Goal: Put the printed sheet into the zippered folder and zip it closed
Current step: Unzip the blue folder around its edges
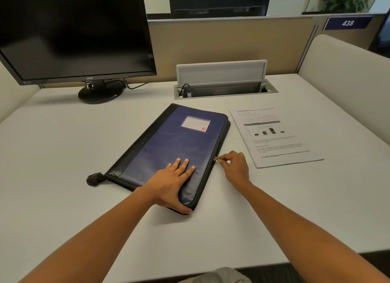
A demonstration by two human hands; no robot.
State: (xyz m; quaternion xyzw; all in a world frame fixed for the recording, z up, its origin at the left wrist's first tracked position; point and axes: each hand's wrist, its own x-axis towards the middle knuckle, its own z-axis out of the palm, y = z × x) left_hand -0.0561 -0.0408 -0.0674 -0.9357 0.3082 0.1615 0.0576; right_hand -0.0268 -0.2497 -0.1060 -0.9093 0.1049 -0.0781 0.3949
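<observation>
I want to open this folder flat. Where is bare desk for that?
Bare desk lies left of the folder, in front of the monitor, and along the near edge. Right is crowded: the printed sheet lies close beyond the right hand pinching the zipper pull.

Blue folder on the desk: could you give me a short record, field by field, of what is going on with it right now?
Folder: blue zippered folder, lying flat and shut on the desk
Left hand: left hand presses flat on the folder's near end, fingers straight
Right hand: right hand pinches the zip pull on the folder's right edge
Sheet: printed sheet lies on the desk to the right of the folder, not yet inside
Background: dark monitor at the far left
</observation>
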